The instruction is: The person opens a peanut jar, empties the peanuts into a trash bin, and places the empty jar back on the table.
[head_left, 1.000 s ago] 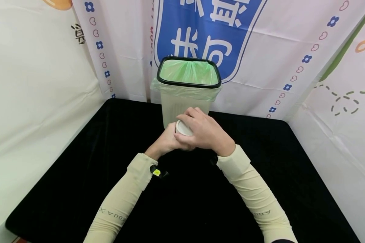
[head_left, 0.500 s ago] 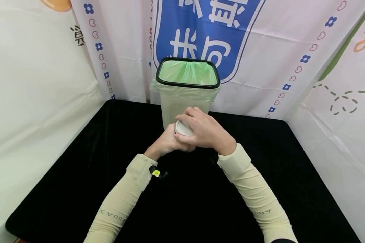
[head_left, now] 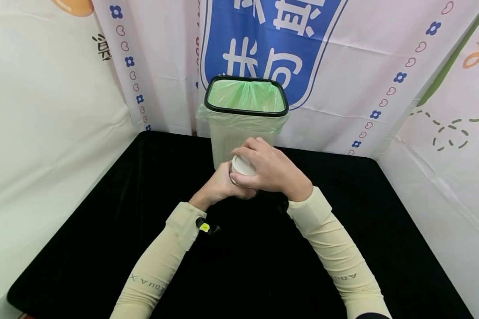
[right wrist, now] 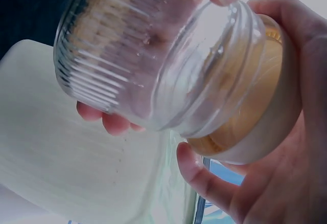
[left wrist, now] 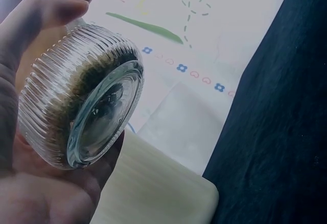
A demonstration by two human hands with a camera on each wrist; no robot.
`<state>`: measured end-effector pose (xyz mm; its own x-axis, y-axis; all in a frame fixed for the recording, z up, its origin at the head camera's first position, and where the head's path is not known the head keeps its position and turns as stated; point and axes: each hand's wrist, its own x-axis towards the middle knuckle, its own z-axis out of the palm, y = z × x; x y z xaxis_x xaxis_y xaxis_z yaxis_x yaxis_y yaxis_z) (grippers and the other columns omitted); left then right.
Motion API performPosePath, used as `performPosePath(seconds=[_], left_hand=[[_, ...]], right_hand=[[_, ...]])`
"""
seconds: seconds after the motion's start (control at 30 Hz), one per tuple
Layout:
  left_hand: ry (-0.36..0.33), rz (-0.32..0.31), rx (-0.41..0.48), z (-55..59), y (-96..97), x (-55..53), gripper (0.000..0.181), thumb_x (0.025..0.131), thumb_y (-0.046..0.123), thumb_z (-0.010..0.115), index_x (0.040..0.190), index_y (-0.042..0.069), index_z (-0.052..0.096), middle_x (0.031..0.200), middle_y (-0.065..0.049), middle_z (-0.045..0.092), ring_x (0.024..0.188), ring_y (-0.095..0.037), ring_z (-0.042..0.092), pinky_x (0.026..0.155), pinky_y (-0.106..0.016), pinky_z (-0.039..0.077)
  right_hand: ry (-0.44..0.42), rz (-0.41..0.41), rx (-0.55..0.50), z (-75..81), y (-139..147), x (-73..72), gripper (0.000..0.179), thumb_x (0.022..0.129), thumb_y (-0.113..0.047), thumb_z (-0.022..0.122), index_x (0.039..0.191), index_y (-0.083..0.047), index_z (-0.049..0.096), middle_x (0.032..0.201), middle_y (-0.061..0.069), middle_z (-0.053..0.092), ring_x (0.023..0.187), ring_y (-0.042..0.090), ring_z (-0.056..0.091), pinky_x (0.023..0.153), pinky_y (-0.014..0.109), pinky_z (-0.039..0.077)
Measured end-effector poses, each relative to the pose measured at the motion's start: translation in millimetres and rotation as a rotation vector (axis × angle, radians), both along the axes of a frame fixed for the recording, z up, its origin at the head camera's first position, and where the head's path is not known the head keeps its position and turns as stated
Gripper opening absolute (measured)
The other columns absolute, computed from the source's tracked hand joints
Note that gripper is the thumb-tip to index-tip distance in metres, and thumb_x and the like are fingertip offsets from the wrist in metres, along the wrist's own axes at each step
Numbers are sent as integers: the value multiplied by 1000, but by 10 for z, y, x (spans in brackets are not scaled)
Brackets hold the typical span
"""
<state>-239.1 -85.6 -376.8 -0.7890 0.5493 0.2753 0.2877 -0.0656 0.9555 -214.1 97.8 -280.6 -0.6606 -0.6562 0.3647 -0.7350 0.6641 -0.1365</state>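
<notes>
My left hand grips a clear ribbed glass jar, which is tilted with its thick base toward the left wrist camera. Brownish granular stuff lies inside near the base. On the mouth end, my right hand holds a round white lid between thumb and fingers. From the right wrist, the lid sits askew at the threaded neck, with the glass threads showing beside it. Both hands are together above the table, in front of a bin.
A whitish bin with a black rim and a green plastic liner stands at the table's back, just beyond the hands. Black cloth covers the table. Printed white curtains enclose the back and sides.
My right hand has shifted slightly up and to the right with the lid, and a rim edge shows below it. The left hand stays nearly still on the jar.
</notes>
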Motion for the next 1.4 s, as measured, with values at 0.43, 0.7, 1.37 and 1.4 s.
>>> performPosePath(seconds=[0.43, 0.7, 1.37, 1.4], left_hand=[[27, 17, -10, -19, -4, -54, 73, 77, 2, 87, 142, 7, 56, 129, -13, 67, 106, -24, 70, 90, -31, 61], [2, 70, -17, -33, -33, -80, 71, 79, 4, 87, 144, 8, 58, 135, -14, 68, 113, -22, 69, 95, -27, 60], [-6, 120, 32, -62, -60, -130, 65, 77, -2, 89, 136, 3, 63, 130, -21, 70, 111, -21, 72, 93, -27, 61], [-10, 123, 33, -65, -63, -134, 65, 77, -2, 89, 136, 3, 63, 130, -21, 70, 110, -20, 72, 93, -27, 61]], right_hand=[[-10, -38, -17, 62, 135, -31, 48, 94, -51, 72, 132, -21, 71, 121, 1, 66, 107, 20, 57, 76, 35, 56], [-12, -72, -34, 31, 273, -66, 48, 95, -50, 73, 131, -19, 71, 124, 4, 66, 108, 22, 59, 76, 38, 57], [1, -137, -53, -101, 513, -5, 50, 94, -50, 73, 133, -19, 71, 122, 3, 65, 108, 22, 59, 77, 40, 57], [5, -141, -52, -107, 517, -1, 51, 94, -51, 74, 133, -19, 71, 122, 3, 65, 108, 22, 59, 78, 40, 58]])
